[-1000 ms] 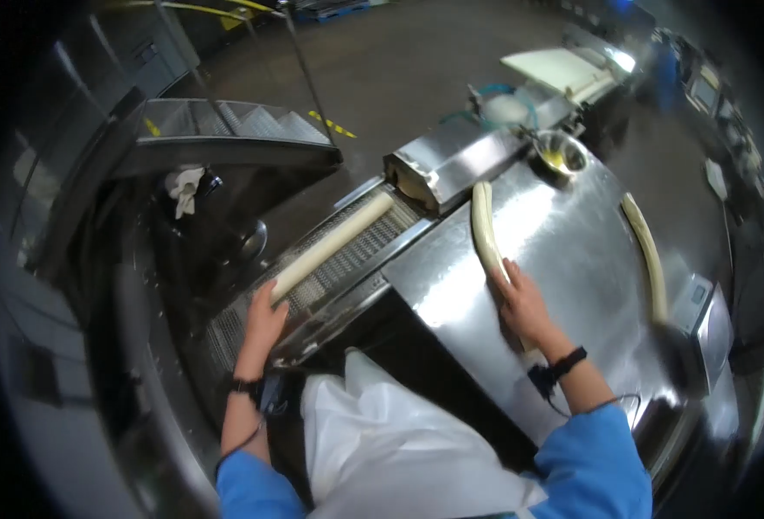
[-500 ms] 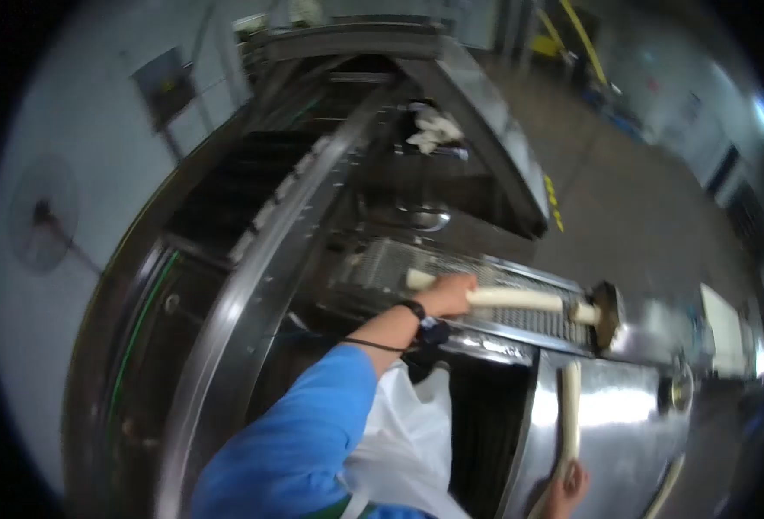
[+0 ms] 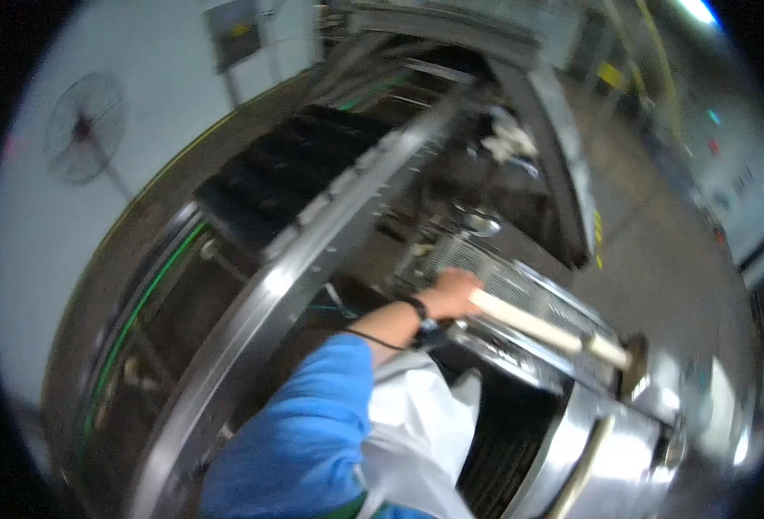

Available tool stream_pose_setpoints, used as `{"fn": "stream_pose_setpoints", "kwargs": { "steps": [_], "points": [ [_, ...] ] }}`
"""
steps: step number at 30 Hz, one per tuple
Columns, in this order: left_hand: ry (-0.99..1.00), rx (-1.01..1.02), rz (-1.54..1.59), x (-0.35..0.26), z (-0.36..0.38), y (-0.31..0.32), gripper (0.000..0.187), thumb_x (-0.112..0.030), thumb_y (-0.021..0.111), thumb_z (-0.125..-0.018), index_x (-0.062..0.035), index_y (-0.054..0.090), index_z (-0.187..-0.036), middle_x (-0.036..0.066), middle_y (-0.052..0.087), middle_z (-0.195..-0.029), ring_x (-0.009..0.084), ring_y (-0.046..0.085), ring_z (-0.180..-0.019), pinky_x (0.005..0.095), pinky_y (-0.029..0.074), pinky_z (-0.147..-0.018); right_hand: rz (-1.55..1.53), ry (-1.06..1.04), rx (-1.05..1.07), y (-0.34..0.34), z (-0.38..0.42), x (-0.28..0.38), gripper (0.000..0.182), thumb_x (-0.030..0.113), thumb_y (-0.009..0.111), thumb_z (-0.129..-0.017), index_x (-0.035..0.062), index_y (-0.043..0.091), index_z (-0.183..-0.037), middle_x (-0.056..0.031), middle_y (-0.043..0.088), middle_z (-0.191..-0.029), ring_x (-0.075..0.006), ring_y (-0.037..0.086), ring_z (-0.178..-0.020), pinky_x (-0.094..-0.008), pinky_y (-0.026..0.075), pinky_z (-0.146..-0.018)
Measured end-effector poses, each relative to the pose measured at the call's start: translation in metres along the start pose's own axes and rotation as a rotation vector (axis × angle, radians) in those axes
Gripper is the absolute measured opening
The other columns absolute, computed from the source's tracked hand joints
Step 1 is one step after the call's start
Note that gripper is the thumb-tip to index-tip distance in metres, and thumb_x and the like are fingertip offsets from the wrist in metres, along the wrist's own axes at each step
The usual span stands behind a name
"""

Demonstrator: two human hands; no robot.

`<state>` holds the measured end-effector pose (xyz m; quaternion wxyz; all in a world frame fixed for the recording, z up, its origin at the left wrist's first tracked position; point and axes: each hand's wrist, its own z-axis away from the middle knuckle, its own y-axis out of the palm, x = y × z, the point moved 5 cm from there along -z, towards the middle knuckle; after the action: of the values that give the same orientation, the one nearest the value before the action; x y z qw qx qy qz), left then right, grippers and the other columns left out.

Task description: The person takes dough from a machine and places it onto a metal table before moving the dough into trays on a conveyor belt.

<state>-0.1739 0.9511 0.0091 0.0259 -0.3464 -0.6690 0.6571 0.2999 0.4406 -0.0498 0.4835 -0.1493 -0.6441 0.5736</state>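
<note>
My left hand (image 3: 453,294), in a blue sleeve with a dark band at the wrist, is closed around the near end of a long cream-coloured stick (image 3: 529,322). The stick lies along a narrow metal mesh bed (image 3: 529,290). Beyond its far end, a shorter cream piece (image 3: 608,350) points at a round brownish disc (image 3: 634,368) on the machine. Another long cream stick (image 3: 582,467) rests on the shiny steel surface (image 3: 624,441) at lower right. My right hand is out of view.
A steel rail (image 3: 269,290) runs diagonally beside a black ribbed belt (image 3: 287,177) on the left. An angled steel frame (image 3: 555,156) stands ahead, with a whitish bundle (image 3: 510,143) inside it. A wire-guarded fan (image 3: 86,128) is by the wall.
The view has swung, shifting the machinery rightward. My right hand has left the picture at the bottom. My left hand stays at the cream stick, whose end no longer shows on its left.
</note>
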Motion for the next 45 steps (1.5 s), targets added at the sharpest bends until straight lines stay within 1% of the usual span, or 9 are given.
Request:
{"fn": "stream_pose_setpoints", "kwargs": {
  "steps": [5, 8, 14, 19, 23, 27, 32, 40, 45],
  "points": [
    [-0.057, 0.074, -0.027, 0.011, 0.006, -0.016, 0.040, -0.042, 0.069, -0.077, -0.0078, 0.067, -0.098, 0.016, 0.065, -0.097, 0.0328, 0.063, -0.092, 0.0436, 0.049, -0.079, -0.247, 0.303, -0.008, 0.005, 0.056, -0.027, 0.025, -0.001, 0.060, -0.080, -0.0006, 0.059, -0.105, -0.0149, 0.051, -0.094, -0.0306, 0.054, -0.095, -0.0385, 0.047, -0.077],
    [-0.394, 0.427, 0.750, -0.007, 0.003, 0.001, 0.041, -0.031, 0.061, -0.083, 0.0029, 0.065, -0.105, 0.014, 0.067, -0.091, 0.0222, 0.064, -0.087, 0.0350, 0.049, -0.077, 0.042, -0.067, -0.436, -0.023, 0.088, 0.071, 0.033, 0.004, 0.065, -0.076, -0.0001, 0.059, -0.108, -0.0164, 0.057, -0.104, -0.0318, 0.056, -0.096, -0.0400, 0.046, -0.083],
    [0.343, 0.741, 0.781, -0.189, 0.034, 0.017, 0.046, -0.023, 0.070, -0.079, 0.0061, 0.055, -0.112, 0.008, 0.063, -0.096, 0.0133, 0.061, -0.077, 0.0252, 0.049, -0.065, -0.415, -0.424, -0.210, 0.009, 0.068, 0.232, 0.045, 0.009, 0.073, -0.073, 0.0007, 0.057, -0.114, -0.0161, 0.059, -0.108, -0.0300, 0.057, -0.102, -0.0377, 0.047, -0.085],
    [0.307, 1.342, 1.378, -0.318, 0.070, -0.026, 0.042, -0.031, 0.063, -0.086, 0.0017, 0.054, -0.111, 0.008, 0.061, -0.086, 0.0121, 0.059, -0.066, 0.0232, 0.050, -0.060, -0.620, -0.478, -0.271, 0.004, 0.053, 0.272, 0.050, 0.010, 0.076, -0.071, 0.0019, 0.055, -0.116, -0.0172, 0.058, -0.108, -0.0299, 0.057, -0.103, -0.0382, 0.048, -0.083],
    [0.120, 1.431, 1.769, -0.330, 0.057, -0.003, 0.060, -0.038, 0.052, -0.095, -0.0017, 0.037, -0.140, 0.021, 0.055, -0.126, 0.0213, 0.063, -0.095, 0.0308, 0.052, -0.084, -0.520, -0.096, -0.136, -0.030, 0.063, 0.213, 0.055, 0.016, 0.075, -0.069, -0.0013, 0.053, -0.116, -0.0190, 0.057, -0.112, -0.0341, 0.056, -0.104, -0.0396, 0.046, -0.087],
    [0.238, 0.942, 1.387, -0.275, 0.016, 0.045, 0.059, -0.021, 0.058, -0.094, -0.0072, 0.032, -0.145, 0.018, 0.046, -0.137, 0.0272, 0.051, -0.121, 0.0384, 0.045, -0.100, 0.141, -0.017, -0.458, -0.046, 0.093, 0.119, 0.070, 0.028, 0.076, -0.067, 0.0013, 0.049, -0.126, -0.0209, 0.053, -0.122, -0.0377, 0.050, -0.111, -0.0431, 0.041, -0.094],
    [0.239, 0.482, 0.932, -0.180, -0.046, 0.090, 0.070, -0.012, 0.070, -0.083, 0.0012, 0.034, -0.142, 0.018, 0.047, -0.137, 0.0281, 0.046, -0.127, 0.0363, 0.038, -0.104, 0.159, 0.087, -0.422, -0.034, 0.128, 0.058, 0.082, 0.033, 0.075, -0.065, 0.0069, 0.044, -0.136, -0.0244, 0.050, -0.125, -0.0394, 0.047, -0.115, -0.0486, 0.037, -0.097],
    [0.293, 0.185, 0.114, -0.097, -0.111, 0.076, 0.069, -0.014, 0.077, -0.069, 0.0012, 0.050, -0.130, 0.023, 0.057, -0.123, 0.0316, 0.056, -0.115, 0.0365, 0.044, -0.096, 0.342, -0.018, -0.457, -0.029, 0.123, 0.092, 0.069, 0.038, 0.071, -0.068, 0.0219, 0.052, -0.133, -0.0277, 0.041, -0.137, -0.0426, 0.037, -0.128, -0.0630, 0.016, -0.109],
    [0.287, 0.164, -0.063, -0.088, -0.108, 0.067, 0.052, -0.009, 0.076, -0.064, -0.0001, 0.060, -0.112, 0.022, 0.064, -0.101, 0.0372, 0.062, -0.097, 0.0422, 0.048, -0.083, 0.186, -0.083, -0.481, -0.033, 0.098, 0.100, 0.063, 0.032, 0.074, -0.067, 0.0190, 0.058, -0.127, -0.0298, 0.041, -0.136, -0.0440, 0.040, -0.125, -0.0561, 0.026, -0.108]
  ]
}}
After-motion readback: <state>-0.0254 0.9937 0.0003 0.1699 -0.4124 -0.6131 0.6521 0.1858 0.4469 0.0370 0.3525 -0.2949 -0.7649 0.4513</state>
